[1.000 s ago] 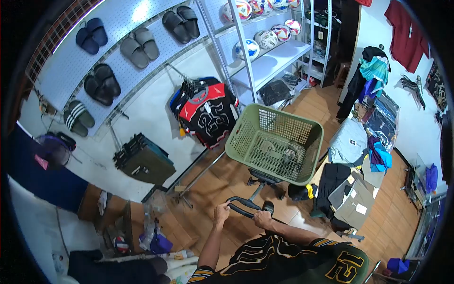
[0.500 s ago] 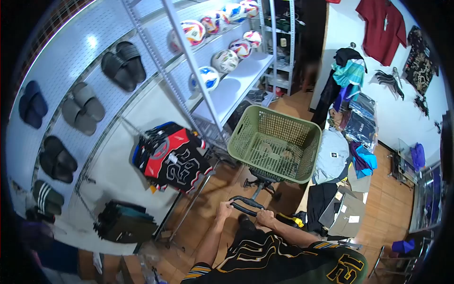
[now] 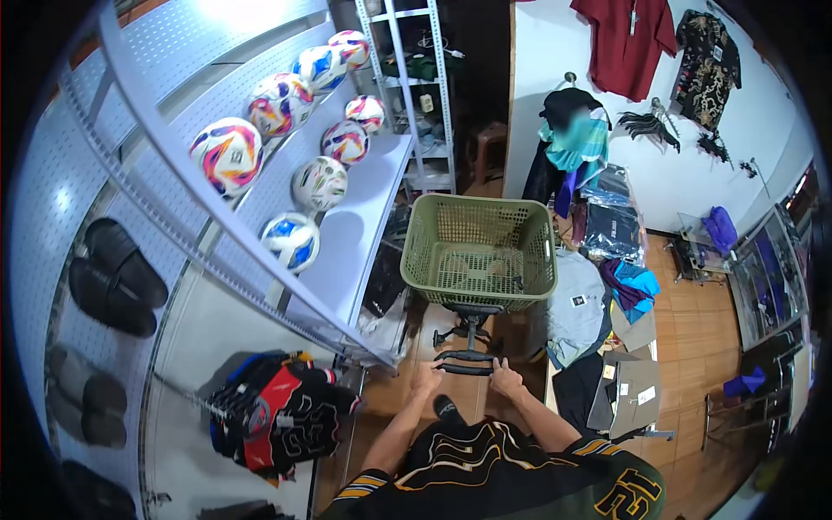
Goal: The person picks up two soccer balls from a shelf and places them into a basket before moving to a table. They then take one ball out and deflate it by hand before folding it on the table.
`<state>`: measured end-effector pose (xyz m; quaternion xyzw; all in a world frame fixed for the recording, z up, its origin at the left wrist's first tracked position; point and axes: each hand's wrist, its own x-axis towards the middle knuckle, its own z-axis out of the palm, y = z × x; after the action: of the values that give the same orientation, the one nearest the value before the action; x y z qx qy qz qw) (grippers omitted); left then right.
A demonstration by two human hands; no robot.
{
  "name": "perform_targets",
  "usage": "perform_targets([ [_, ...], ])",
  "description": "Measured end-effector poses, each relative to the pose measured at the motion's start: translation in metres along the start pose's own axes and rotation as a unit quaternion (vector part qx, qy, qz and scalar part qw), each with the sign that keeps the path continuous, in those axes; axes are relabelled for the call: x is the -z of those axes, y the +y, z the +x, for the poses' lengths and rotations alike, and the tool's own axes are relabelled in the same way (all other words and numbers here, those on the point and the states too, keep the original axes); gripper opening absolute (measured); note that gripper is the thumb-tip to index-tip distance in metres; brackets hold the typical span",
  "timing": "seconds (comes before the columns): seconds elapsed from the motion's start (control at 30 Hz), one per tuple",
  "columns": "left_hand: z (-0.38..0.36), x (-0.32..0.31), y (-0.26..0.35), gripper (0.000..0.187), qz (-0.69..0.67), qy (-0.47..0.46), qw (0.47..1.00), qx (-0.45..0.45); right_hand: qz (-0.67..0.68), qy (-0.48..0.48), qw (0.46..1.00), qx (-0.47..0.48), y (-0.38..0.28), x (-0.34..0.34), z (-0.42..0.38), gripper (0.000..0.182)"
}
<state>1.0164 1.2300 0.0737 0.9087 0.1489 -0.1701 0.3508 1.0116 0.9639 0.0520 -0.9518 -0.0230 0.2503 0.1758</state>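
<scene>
Both of my hands grip the black handle [image 3: 468, 364] of a wheeled cart. My left hand [image 3: 425, 379] is closed around its left end, and my right hand [image 3: 505, 378] is closed around its right end. On the cart, in front of the handle, rides an olive-green plastic basket [image 3: 481, 300] with perforated walls and nothing seen inside. Part of the cart's black base shows below the basket. The basket's right side is close to a grey shirt [image 3: 575, 303] on a table.
Left stands a metal shelf [image 3: 368, 225] with several footballs [image 3: 227, 156]. Jerseys [image 3: 282, 416] hang below it and slides [image 3: 117, 277] on the panel. Folded clothes [image 3: 620, 394] lie on the right table. A brown stool [image 3: 491, 143] stands beyond the basket.
I have moved forward with the cart, and the view has turned. The ball shelf and jerseys now appear nearer and further left. Both hands stay on the handle.
</scene>
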Motion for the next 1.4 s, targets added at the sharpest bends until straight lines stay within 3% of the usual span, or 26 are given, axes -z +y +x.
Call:
perform_targets([
  [0.2, 0.094, 0.012, 0.048, 0.042, 0.052, -0.035, 0.997, -0.038, 0.069, 0.059, 0.994, -0.068, -0.004, 0.05, 0.08, 0.066],
  [0.33, 0.131, 0.028, 0.088, 0.065, 0.089, -0.081, 0.99, -0.074, 0.064, 0.065, 0.992, -0.086, -0.002, 0.082, 0.134, 0.066],
  [0.37, 0.147, 0.025, 0.091, 0.081, 0.12, -0.112, 0.983, -0.083, 0.066, 0.063, 0.992, -0.088, 0.0, 0.089, 0.147, 0.067],
  [0.5, 0.197, 0.022, 0.111, 0.094, 0.132, -0.128, 0.981, -0.068, 0.086, 0.056, 0.99, -0.095, 0.001, 0.114, 0.203, 0.067],
  [0.73, 0.292, 0.026, 0.134, 0.095, 0.096, -0.119, 0.986, -0.068, 0.094, 0.088, 0.989, -0.075, -0.002, 0.156, 0.287, 0.068],
  [0.93, 0.348, 0.03, 0.168, 0.093, 0.083, -0.111, 0.988, -0.063, 0.041, -0.006, 0.996, -0.084, 0.002, 0.204, 0.353, 0.077],
  [1.17, 0.366, 0.039, 0.194, 0.095, 0.046, -0.122, 0.991, -0.015, -0.057, -0.112, 0.989, -0.074, 0.003, 0.242, 0.406, 0.089],
  [1.2, 0.367, 0.037, 0.191, 0.092, -0.009, -0.104, 0.994, -0.039, -0.062, -0.134, 0.987, -0.067, 0.001, 0.251, 0.41, 0.09],
  [1.27, 0.372, 0.032, 0.178, 0.087, -0.117, -0.062, 0.987, -0.087, -0.071, -0.083, 0.993, -0.037, -0.023, 0.272, 0.403, 0.088],
  [1.4, 0.356, 0.051, 0.148, 0.081, -0.285, 0.087, 0.952, -0.064, 0.036, -0.018, 0.994, 0.104, -0.067, 0.279, 0.426, 0.087],
])
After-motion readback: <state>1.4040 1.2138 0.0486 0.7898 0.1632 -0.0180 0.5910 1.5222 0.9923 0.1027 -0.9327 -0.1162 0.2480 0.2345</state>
